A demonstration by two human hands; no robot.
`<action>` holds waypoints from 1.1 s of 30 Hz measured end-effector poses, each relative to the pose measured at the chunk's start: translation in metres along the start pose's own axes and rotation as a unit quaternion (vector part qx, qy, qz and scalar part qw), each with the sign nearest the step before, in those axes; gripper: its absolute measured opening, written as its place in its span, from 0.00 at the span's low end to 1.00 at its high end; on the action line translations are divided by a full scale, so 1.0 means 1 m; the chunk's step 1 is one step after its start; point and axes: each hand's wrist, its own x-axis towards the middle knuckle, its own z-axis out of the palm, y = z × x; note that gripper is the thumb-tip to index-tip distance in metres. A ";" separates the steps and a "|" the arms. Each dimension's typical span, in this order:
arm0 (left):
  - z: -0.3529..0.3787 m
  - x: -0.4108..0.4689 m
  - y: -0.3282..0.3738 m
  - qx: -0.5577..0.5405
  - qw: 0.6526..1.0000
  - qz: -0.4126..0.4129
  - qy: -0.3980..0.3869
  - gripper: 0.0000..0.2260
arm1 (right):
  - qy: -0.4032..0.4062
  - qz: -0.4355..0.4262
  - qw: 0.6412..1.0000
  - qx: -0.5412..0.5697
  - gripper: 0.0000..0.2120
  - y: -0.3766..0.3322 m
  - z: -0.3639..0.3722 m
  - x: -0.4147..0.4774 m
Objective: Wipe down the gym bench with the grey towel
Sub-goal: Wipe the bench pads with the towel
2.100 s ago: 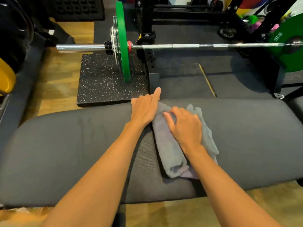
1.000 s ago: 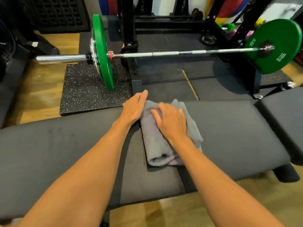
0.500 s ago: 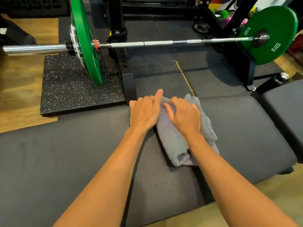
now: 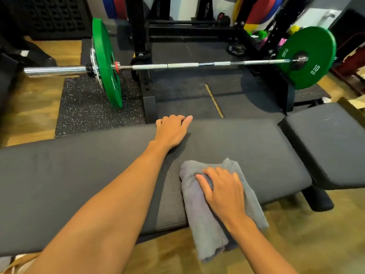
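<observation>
A: Status on the wipe-down?

B: Mid-job, by the look of it. Folded grey terry towel (image 4: 201, 218) lying on the long dark-grey padded worktop (image 4: 79, 175), right of centre, beside the mesh-textured strip (image 4: 171, 194). Lower end hanging off the near edge, over the wooden floor (image 4: 296, 224).

A: Hands?

B: Right hand (image 4: 223, 188) palm-down on the towel, fingers spread and slightly bent, pressing rather than pinching. Left hand (image 4: 171, 131) palm-down at the far rim, index finger straight, other fingers bent at the edge, nothing held. Probably bracing.

A: Done versus left?

B: Hard to call. No damp streaks or marks on the pad, so no way to read coverage. Best guess: middle section in hand; long left stretch, right end and the separate short black seat pad (image 4: 325, 143) likely outstanding.

A: Containers? Spray bottle, bucket?

B: None identifiable. Only a chrome barbell (image 4: 177, 66) with green round plates (image 4: 106, 64) on the black rack behind, well apart from the towel.
</observation>
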 end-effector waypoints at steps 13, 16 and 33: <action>0.030 0.014 -0.007 -0.011 0.993 0.032 0.111 0.24 | 0.015 0.042 0.999 -0.032 0.16 0.024 0.060 0.209; 0.027 0.011 -0.003 -0.016 0.995 0.022 0.095 0.23 | 0.002 0.031 0.999 0.026 0.14 0.026 0.038 0.158; 0.067 0.043 0.043 -0.134 0.985 -0.023 0.105 0.28 | 0.024 0.027 0.999 -0.024 0.16 0.088 0.035 0.189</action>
